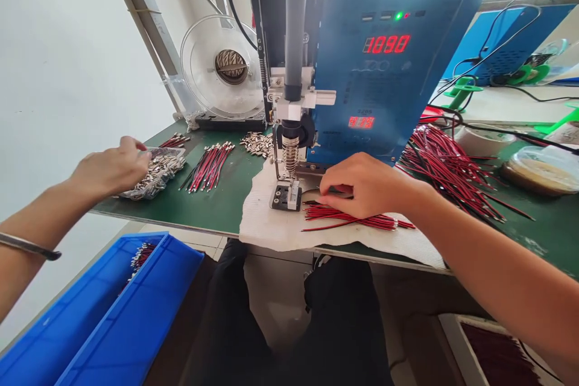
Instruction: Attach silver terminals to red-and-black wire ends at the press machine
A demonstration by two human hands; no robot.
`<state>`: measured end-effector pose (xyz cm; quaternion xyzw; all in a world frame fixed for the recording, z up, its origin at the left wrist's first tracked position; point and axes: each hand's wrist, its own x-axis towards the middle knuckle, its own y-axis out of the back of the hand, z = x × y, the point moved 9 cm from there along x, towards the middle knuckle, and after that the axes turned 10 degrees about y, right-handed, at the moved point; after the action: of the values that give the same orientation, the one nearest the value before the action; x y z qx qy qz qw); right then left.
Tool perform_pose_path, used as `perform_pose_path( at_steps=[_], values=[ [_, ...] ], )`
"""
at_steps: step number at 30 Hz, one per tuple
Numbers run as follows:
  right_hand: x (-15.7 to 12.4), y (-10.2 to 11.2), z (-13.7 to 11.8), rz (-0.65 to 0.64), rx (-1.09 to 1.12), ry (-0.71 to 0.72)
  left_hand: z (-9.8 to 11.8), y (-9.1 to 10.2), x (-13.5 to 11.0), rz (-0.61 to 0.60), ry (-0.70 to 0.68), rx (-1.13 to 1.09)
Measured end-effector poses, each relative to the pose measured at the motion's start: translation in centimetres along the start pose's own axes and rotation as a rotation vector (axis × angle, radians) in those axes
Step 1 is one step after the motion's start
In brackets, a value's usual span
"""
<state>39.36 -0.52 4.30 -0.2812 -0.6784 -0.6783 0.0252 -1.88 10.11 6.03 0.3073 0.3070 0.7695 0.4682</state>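
My left hand is over a clear plastic box filled with small metal connectors. Its fingers are curled together, and whatever lies between them is hidden. My right hand is just above a bunch of thin red-and-black wires on a white cloth. Its thumb and fingers are bent close together; I cannot make out what is in them. Left of that hand, a small black fixture with a metal block sits beneath the spring-wrapped tip of a soldering machine.
The machine's blue control box shows red digits. Wires with connectors and a connector pile lie on the green bench. More wires are heaped at right beside a tub of brownish material. Blue bins stand below left.
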Motion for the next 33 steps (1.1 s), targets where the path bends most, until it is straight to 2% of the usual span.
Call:
perform_pose_path(
  at_steps=[2, 5, 8, 11, 16, 19, 21, 24, 26, 29, 31, 33],
  values=[
    [-0.2, -0.7, 0.6, -0.085, 0.094, -0.077, -2.4, 0.7, 0.8, 0.052, 0.085, 0.213],
    [-0.2, -2.1, 0.6, -0.205, 0.188, -0.15, -4.3, 0.4, 1.6, -0.017, 0.05, 0.376],
    [-0.2, -3.7, 0.2, -0.325, 0.234, -0.219, -4.7, -0.3, 1.7, -0.104, -0.053, 0.426],
    [-0.2, -4.4, -0.2, -0.397, 0.226, -0.287, -4.1, -0.7, 1.2, -0.125, -0.103, 0.453],
    [0.0, -4.4, -0.8, -0.398, 0.198, -0.315, -2.9, -0.5, 0.5, -0.062, -0.094, 0.362],
    [-0.1, -4.3, -0.5, -0.373, 0.191, -0.319, -3.1, -0.3, 0.8, -0.078, -0.048, 0.321],
    [0.0, -4.0, -0.3, -0.324, 0.191, -0.278, -3.5, -0.1, 1.3, -0.103, -0.012, 0.338],
    [0.1, -3.1, -0.4, -0.218, 0.192, -0.199, -2.5, 1.1, 1.2, -0.031, -0.028, 0.357],
    [0.1, -2.5, -0.3, -0.158, 0.194, -0.178, -0.8, 2.0, 0.0, 0.049, -0.057, 0.341],
    [0.1, -1.7, -0.3, -0.087, 0.198, -0.163, 1.9, 2.3, -3.5, 0.118, -0.043, 0.21],
    [0.2, -1.2, -0.3, -0.036, 0.193, -0.143, 3.7, 1.2, -6.7, 0.081, -0.044, -0.014],
    [0.2, -0.7, -0.3, 0.009, 0.187, -0.112, 5.5, -0.5, -9.9, 0.039, -0.102, -0.21]
  ],
)
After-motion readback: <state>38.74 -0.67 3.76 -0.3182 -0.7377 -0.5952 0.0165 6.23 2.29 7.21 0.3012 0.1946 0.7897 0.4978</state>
